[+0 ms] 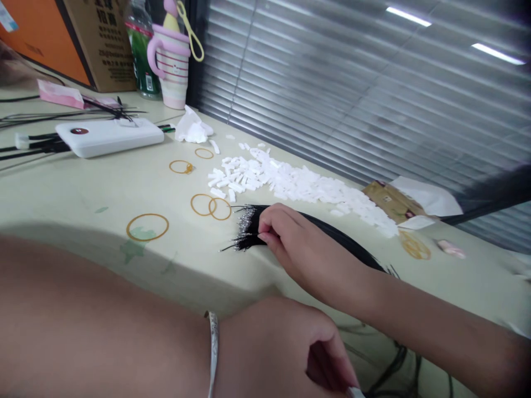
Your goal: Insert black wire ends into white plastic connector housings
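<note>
- Pinching blk wire bundle (251,229) w/ R hand (307,249): fingers (269,225) pressed together on top of it, just behind the bare silver tips
- Bundle lies on desk (83,188), tips pointing L twd rubber bands (211,205), rest running R past the wrist
- L hand (282,345) curled at bottom edge, bangle (213,354) on wrist; small pale bit at fingertips cut off by frame, can't tell if pinched
- White plastic bits (282,185) in long heap just beyond bundle, nearly touching it
- Kraft packet (392,202) at heap's far end
- Back L: power bank (108,137), tissue (191,127), loose blk wires (37,145), pink mug (172,69), green bottle (143,63), carton (99,44)
- Blinds (332,83) along desk's far edge
</note>
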`<state>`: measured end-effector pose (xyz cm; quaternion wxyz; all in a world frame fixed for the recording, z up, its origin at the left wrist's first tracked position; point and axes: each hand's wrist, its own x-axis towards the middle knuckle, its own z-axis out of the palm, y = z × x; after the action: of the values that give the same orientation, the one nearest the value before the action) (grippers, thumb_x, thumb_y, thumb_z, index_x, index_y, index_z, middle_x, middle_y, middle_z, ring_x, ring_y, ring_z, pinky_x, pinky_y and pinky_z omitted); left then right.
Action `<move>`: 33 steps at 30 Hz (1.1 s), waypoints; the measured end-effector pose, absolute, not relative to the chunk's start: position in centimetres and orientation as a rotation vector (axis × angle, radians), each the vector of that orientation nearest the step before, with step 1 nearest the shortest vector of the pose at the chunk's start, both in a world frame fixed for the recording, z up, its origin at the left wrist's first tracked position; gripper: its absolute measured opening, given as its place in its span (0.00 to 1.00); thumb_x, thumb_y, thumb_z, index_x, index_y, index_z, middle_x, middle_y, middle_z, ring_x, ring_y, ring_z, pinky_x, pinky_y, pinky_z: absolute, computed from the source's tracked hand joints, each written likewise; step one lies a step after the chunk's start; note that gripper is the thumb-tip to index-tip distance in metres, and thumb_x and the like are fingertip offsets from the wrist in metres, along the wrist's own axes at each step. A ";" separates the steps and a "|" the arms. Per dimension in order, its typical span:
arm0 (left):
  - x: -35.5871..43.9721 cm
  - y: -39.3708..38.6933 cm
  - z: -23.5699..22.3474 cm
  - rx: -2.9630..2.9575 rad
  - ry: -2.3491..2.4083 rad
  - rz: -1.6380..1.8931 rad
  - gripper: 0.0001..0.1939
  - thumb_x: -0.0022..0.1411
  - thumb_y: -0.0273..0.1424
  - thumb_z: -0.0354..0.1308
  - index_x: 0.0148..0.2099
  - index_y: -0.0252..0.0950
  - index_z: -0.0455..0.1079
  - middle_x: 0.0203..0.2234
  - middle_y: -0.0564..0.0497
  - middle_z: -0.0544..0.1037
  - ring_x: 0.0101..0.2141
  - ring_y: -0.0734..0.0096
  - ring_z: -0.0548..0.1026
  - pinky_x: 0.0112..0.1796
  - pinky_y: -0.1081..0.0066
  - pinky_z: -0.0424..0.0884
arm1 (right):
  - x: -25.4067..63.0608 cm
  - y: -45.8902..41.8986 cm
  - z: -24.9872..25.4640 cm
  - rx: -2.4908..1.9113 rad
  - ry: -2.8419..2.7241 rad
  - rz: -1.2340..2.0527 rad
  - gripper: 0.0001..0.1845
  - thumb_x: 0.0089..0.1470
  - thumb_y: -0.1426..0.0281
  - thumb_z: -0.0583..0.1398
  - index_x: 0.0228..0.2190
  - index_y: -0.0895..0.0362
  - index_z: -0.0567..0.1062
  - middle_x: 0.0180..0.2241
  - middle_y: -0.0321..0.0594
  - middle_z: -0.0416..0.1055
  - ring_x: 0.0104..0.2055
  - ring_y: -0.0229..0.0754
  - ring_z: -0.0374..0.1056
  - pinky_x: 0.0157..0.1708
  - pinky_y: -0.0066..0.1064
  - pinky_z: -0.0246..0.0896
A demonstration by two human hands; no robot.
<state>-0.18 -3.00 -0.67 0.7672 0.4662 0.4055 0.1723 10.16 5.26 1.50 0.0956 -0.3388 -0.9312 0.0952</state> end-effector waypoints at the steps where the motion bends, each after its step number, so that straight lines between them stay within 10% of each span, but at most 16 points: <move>1: -0.1 -3.1 -0.2 0.989 0.875 0.355 0.06 0.44 0.30 0.61 0.26 0.37 0.66 0.21 0.60 0.70 0.24 0.80 0.66 0.28 0.77 0.62 | 10.2 5.2 1.7 -1.016 -2.749 0.275 0.07 0.54 0.80 0.48 0.28 0.57 0.60 0.30 0.39 0.63 0.32 0.39 0.58 0.32 0.31 0.57; 9: 0.1 -2.7 0.1 0.983 0.918 0.362 0.07 0.41 0.30 0.59 0.25 0.37 0.64 0.19 0.60 0.68 0.23 0.79 0.64 0.25 0.77 0.59 | 10.4 5.3 2.4 -0.898 -2.715 0.375 0.07 0.57 0.76 0.49 0.33 0.58 0.67 0.34 0.39 0.68 0.38 0.39 0.61 0.41 0.35 0.55; 17: 0.0 -2.6 0.6 1.046 0.921 0.360 0.08 0.41 0.31 0.60 0.26 0.36 0.63 0.18 0.60 0.66 0.22 0.80 0.62 0.23 0.78 0.57 | 10.5 5.5 3.6 -0.898 -2.663 0.460 0.09 0.57 0.74 0.50 0.28 0.58 0.68 0.28 0.34 0.66 0.30 0.32 0.61 0.29 0.23 0.57; 33: -0.1 -2.7 0.1 1.011 0.923 0.332 0.08 0.42 0.32 0.60 0.26 0.37 0.65 0.20 0.60 0.69 0.24 0.79 0.65 0.26 0.77 0.60 | 10.8 6.1 0.9 -0.719 -2.898 0.117 0.11 0.57 0.73 0.52 0.29 0.59 0.73 0.30 0.39 0.68 0.35 0.40 0.61 0.37 0.35 0.54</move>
<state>-0.06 -2.72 0.15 0.7622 0.4645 0.4243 0.1524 10.84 6.05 0.95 0.0766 -0.2398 -0.9670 0.0391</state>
